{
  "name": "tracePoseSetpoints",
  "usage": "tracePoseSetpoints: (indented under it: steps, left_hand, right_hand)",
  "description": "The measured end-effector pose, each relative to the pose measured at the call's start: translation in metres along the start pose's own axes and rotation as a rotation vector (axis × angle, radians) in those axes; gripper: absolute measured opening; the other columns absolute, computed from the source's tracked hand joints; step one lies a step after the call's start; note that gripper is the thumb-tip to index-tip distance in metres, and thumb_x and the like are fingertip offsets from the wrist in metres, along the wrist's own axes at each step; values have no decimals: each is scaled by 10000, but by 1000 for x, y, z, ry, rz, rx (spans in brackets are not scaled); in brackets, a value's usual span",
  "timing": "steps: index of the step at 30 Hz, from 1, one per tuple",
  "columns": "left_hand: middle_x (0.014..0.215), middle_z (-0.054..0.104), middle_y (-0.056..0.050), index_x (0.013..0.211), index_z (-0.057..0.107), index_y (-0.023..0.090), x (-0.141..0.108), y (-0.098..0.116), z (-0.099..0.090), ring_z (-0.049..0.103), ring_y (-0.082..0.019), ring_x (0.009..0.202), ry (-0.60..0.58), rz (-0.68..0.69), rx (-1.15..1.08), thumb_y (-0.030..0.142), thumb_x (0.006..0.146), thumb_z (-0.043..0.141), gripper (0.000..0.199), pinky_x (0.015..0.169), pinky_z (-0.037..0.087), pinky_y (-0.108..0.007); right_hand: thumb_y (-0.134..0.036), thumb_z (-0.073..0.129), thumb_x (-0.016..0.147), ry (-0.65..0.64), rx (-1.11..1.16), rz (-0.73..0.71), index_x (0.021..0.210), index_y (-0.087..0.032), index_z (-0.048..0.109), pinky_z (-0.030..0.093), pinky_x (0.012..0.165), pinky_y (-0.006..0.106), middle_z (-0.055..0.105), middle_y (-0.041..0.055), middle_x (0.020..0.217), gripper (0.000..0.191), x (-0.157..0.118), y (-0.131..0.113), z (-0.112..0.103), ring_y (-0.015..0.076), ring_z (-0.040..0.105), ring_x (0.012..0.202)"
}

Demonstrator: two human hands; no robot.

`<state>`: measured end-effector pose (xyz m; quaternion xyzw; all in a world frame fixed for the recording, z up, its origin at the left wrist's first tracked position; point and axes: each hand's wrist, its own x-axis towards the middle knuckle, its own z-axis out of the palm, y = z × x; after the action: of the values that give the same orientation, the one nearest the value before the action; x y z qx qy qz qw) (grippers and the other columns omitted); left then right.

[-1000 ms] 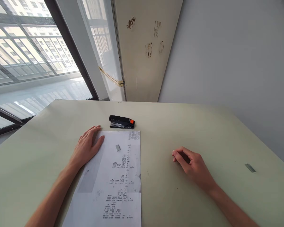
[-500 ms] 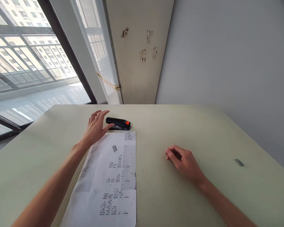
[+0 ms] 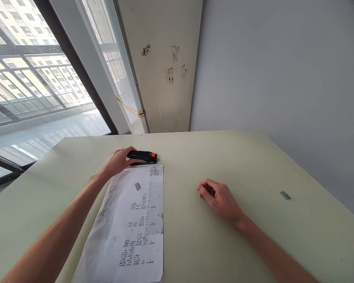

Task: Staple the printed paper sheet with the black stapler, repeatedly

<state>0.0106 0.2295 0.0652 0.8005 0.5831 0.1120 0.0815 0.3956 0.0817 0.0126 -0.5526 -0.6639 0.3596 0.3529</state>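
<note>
My left hand [image 3: 118,160] grips the near-left end of a black stapler [image 3: 147,157], its thumb low along the front side and its fingers over the top. The stapler has an orange-red patch near its right end and lies at the far edge of the paper. Printed sheets [image 3: 135,236] lie below it, with a small grey block [image 3: 137,186], perhaps a strip of staples, on their upper part. My right hand [image 3: 220,198] rests on the table right of the paper, fingers curled and thumb against the index finger; nothing shows in it.
A small grey-green strip [image 3: 285,195] lies on the pale table [image 3: 188,251] at the right. Beyond the table stand a worn cream panel [image 3: 168,102] and a grey wall [image 3: 268,70]. Windows [image 3: 41,86] fill the left side.
My left hand has closed from spread fingers onto the stapler. The right hand keeps its curled pose. The whole view has shifted slightly, moving the table things left in the picture.
</note>
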Motion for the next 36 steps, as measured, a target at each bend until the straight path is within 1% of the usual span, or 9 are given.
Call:
tracePoseSetpoints:
  steps: [9, 14, 17, 20, 23, 25, 29, 32, 36]
  left_hand:
    - [1033, 754, -86, 1155, 650, 245, -1, 15, -12, 682, -282, 833, -67, 29, 52, 748, 900, 525, 577, 728, 467, -357]
    - [1082, 738, -101, 1239, 569, 226, -1, 29, -9, 666, -272, 821, 0, 43, 54, 666, 994, 431, 522, 718, 450, -355]
    - [1083, 728, -100, 1262, 537, 221, -4, 43, -8, 659, -264, 798, 44, 59, 59, 617, 1027, 411, 478, 733, 450, -366]
    - [1049, 724, -90, 1254, 525, 218, -12, 69, -5, 666, -258, 791, 70, 83, 47, 598, 1044, 406, 449, 731, 462, -366]
    - [1061, 720, -88, 1214, 526, 209, -27, 108, 5, 682, -273, 861, 101, 180, -8, 563, 1056, 436, 398, 747, 481, -373]
    - [1044, 718, -81, 1190, 521, 209, -38, 136, 16, 682, -272, 862, 114, 246, -47, 538, 1063, 448, 360, 738, 488, -375]
    - [1026, 715, -64, 1154, 513, 216, -58, 182, 45, 681, -250, 844, 91, 354, -117, 457, 1078, 466, 257, 756, 509, -378]
    - [1036, 710, -56, 1156, 501, 214, -67, 200, 64, 673, -239, 820, 95, 396, -141, 435, 1089, 454, 235, 764, 516, -390]
    - [1041, 698, -49, 1141, 486, 218, -71, 207, 81, 673, -239, 848, 128, 374, -185, 426, 1098, 442, 217, 792, 523, -403]
  right_hand:
    - [-471, 523, 997, -12, -2, -21, 835, -236, 673, 440, 593, 284, 708, 8, 715, 323, 0, 1, 0, 167, 591, 622]
    - [-444, 535, 993, -8, 14, -24, 818, -247, 666, 444, 603, 291, 705, 3, 712, 295, 0, 3, 0, 174, 589, 625]
    - [-444, 552, 987, -4, 33, -22, 824, -249, 677, 441, 598, 293, 709, 3, 719, 283, 0, 3, 1, 173, 584, 622]
    - [-471, 571, 981, 15, 71, -21, 831, -245, 681, 455, 599, 292, 706, 8, 733, 292, 0, 3, 1, 176, 596, 642]
    - [-552, 566, 982, 86, 118, 3, 908, -237, 677, 470, 575, 289, 722, 33, 837, 342, 0, 4, -1, 174, 605, 648]
    - [-607, 546, 982, 156, 143, 24, 1044, -233, 672, 504, 606, 297, 738, 72, 1015, 399, 1, 5, -3, 187, 641, 728]
    - [-642, 432, 1025, 208, 185, 39, 1239, -254, 661, 557, 818, 350, 712, 95, 1257, 499, 3, 6, -10, 237, 680, 1017]
    - [-632, 364, 1053, 175, 198, 33, 1154, -256, 725, 533, 923, 370, 733, 72, 1198, 531, 4, 7, -11, 254, 665, 1092]
    - [-622, 379, 1053, 182, 154, 55, 1095, -238, 738, 518, 824, 366, 743, 54, 958, 527, 2, 8, -8, 254, 657, 916]
